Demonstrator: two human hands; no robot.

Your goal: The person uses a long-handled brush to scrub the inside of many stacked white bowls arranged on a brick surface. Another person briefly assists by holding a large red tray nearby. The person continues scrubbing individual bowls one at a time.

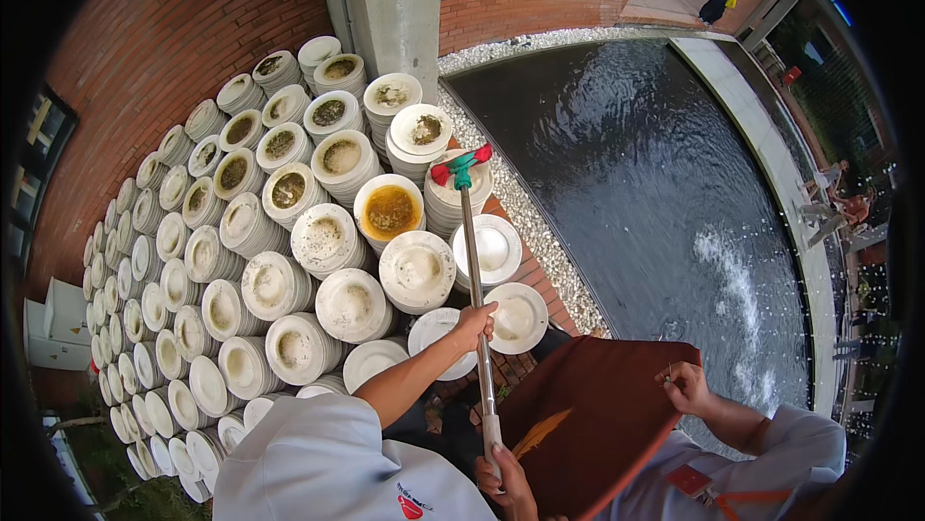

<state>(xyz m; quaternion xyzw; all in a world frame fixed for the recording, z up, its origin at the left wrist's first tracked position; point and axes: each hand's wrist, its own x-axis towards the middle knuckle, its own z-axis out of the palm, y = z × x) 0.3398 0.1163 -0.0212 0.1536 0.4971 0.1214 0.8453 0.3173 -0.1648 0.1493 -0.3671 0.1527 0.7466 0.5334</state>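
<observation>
My left hand [475,326] is wrapped around the metal shaft of a long pole [471,246]. Lower down, my right hand [508,481] grips its white handle [492,436]. At the far end, a red and green head [461,165] is over a stack of white plates [455,199]; whether it touches them I cannot tell. Single-looking plates [515,318] lie beside and beneath my left hand. Just left of the head's stack, a plate [391,209] holds murky orange liquid. Many other top plates, such as a dirty one [289,190], carry dark residue.
Stacks of plates [217,311] spread left to a brick wall [181,15] and concrete pillar [401,8]. White pebbles [538,246] border a dark pool [636,181]. Close right, another person's hand [686,387] is at a brown panel [600,405] bearing an orange feather or leaf [540,434].
</observation>
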